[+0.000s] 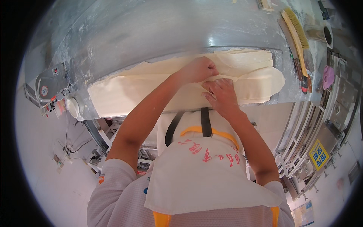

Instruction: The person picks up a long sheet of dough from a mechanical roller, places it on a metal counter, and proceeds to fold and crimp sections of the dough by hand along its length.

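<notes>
A long, pale sheet of dough (124, 94) lies in layers across the near part of the grey worktop, with folds running lengthwise. At its far right, several stacked layers (245, 57) show uneven edges. My left hand (198, 69) reaches over the middle of the sheet, its fingers curled and closed on a fold of dough. Just nearer and to the right, my right hand (223, 92) is bent over the same fold, thumb and fingers drawn together on the dough. The fingertips of both hands are partly hidden.
A floury metal worktop (143, 30) stretches away. At right lie a wooden-handled brush (298, 39), a long blade beside it, a metal cup (319, 34) and a pink cloth (328, 77). A grey machine (53, 85) and white bowl (72, 107) stand left. Racks (302, 132) are at lower right.
</notes>
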`<action>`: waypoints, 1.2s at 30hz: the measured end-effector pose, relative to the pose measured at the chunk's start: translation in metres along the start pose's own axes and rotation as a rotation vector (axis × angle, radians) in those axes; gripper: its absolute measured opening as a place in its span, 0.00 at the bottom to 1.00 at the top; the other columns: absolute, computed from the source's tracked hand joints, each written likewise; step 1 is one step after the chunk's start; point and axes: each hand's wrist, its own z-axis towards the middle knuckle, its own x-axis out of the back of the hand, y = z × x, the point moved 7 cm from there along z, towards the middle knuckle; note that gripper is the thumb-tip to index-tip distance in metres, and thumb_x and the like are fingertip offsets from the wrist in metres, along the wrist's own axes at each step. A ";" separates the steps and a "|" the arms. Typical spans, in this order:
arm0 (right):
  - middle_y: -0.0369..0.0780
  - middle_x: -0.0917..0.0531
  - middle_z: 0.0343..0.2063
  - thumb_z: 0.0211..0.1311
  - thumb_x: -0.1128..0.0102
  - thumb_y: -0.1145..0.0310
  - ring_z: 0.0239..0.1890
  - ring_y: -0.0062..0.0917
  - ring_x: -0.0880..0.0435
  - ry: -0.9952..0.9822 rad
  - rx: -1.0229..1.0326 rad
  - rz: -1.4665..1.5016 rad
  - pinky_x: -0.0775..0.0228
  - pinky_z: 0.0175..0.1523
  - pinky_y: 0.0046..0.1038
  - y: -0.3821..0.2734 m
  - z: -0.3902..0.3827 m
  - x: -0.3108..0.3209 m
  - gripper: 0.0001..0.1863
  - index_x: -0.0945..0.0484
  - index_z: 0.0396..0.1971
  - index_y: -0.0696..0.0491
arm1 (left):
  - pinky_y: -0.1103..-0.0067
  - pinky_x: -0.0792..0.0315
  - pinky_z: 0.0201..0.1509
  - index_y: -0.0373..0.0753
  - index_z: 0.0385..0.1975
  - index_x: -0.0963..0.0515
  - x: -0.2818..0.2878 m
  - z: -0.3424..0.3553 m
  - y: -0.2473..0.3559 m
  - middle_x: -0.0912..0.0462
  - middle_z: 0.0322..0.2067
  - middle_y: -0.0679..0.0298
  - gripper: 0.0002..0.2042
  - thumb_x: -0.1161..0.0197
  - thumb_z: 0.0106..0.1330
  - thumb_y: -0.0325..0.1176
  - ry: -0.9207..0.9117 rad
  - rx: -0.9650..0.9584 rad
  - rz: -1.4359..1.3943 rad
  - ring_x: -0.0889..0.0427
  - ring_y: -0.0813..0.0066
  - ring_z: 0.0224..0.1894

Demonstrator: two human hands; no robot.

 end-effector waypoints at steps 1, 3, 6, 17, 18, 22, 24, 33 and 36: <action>0.35 0.20 0.36 0.64 0.24 0.72 0.45 0.36 0.21 0.030 0.021 -0.018 0.31 0.57 0.42 0.000 0.001 -0.001 0.11 0.14 0.45 0.47 | 0.68 0.25 0.41 0.30 0.35 0.14 0.000 0.001 -0.001 0.15 0.28 0.58 0.15 0.31 0.73 0.39 0.004 -0.003 -0.004 0.23 0.72 0.32; 0.35 0.19 0.36 0.63 0.24 0.73 0.46 0.35 0.20 -0.011 0.028 0.004 0.29 0.55 0.41 0.001 -0.001 -0.001 0.10 0.13 0.43 0.47 | 0.68 0.24 0.42 0.30 0.37 0.13 0.000 0.002 -0.001 0.14 0.29 0.57 0.14 0.31 0.73 0.39 0.012 -0.029 0.016 0.22 0.71 0.33; 0.35 0.17 0.38 0.62 0.23 0.75 0.48 0.34 0.19 -0.044 0.071 0.131 0.25 0.52 0.40 -0.008 0.001 0.009 0.10 0.12 0.41 0.47 | 0.68 0.22 0.44 0.31 0.39 0.13 -0.001 -0.001 -0.002 0.12 0.32 0.56 0.14 0.31 0.74 0.39 0.004 0.014 0.017 0.20 0.70 0.34; 0.36 0.12 0.39 0.60 0.24 0.82 0.43 0.34 0.16 -0.074 0.014 0.222 0.20 0.46 0.36 -0.003 0.008 0.028 0.13 0.14 0.41 0.50 | 0.66 0.21 0.53 0.35 0.47 0.14 0.009 -0.031 0.011 0.11 0.44 0.55 0.12 0.30 0.76 0.39 0.190 -0.121 0.014 0.15 0.60 0.45; 0.36 0.12 0.38 0.60 0.24 0.82 0.42 0.34 0.16 -0.055 0.029 0.202 0.20 0.45 0.36 -0.008 0.009 0.033 0.13 0.14 0.41 0.50 | 0.66 0.21 0.54 0.36 0.48 0.14 0.016 -0.055 0.021 0.11 0.45 0.56 0.12 0.29 0.76 0.38 0.271 -0.185 -0.001 0.15 0.58 0.45; 0.36 0.12 0.38 0.58 0.23 0.81 0.43 0.34 0.15 -0.065 0.092 0.207 0.19 0.44 0.35 -0.007 0.006 0.032 0.15 0.12 0.43 0.50 | 0.65 0.20 0.54 0.40 0.50 0.15 0.009 -0.136 0.033 0.14 0.47 0.58 0.10 0.27 0.72 0.30 0.437 -0.439 0.335 0.15 0.57 0.47; 0.35 0.12 0.39 0.55 0.24 0.82 0.44 0.34 0.15 -0.141 0.147 0.149 0.18 0.45 0.35 -0.008 0.000 0.023 0.17 0.12 0.43 0.49 | 0.64 0.20 0.54 0.39 0.49 0.15 -0.010 -0.147 0.001 0.14 0.46 0.58 0.11 0.28 0.67 0.27 0.405 -0.422 0.517 0.15 0.56 0.47; 0.40 0.14 0.43 0.59 0.33 0.82 0.50 0.42 0.16 -0.308 0.158 0.082 0.19 0.55 0.42 0.005 -0.033 -0.006 0.17 0.14 0.47 0.51 | 0.64 0.21 0.57 0.35 0.49 0.18 -0.043 -0.157 -0.028 0.18 0.45 0.57 0.17 0.33 0.57 0.22 0.376 -0.564 0.619 0.17 0.54 0.48; 0.39 0.13 0.44 0.60 0.29 0.81 0.50 0.40 0.16 -0.332 0.176 0.016 0.19 0.55 0.41 0.020 -0.046 -0.018 0.16 0.14 0.47 0.50 | 0.64 0.22 0.59 0.35 0.50 0.19 -0.051 -0.148 -0.042 0.19 0.47 0.57 0.18 0.34 0.57 0.22 0.323 -0.546 0.638 0.18 0.54 0.50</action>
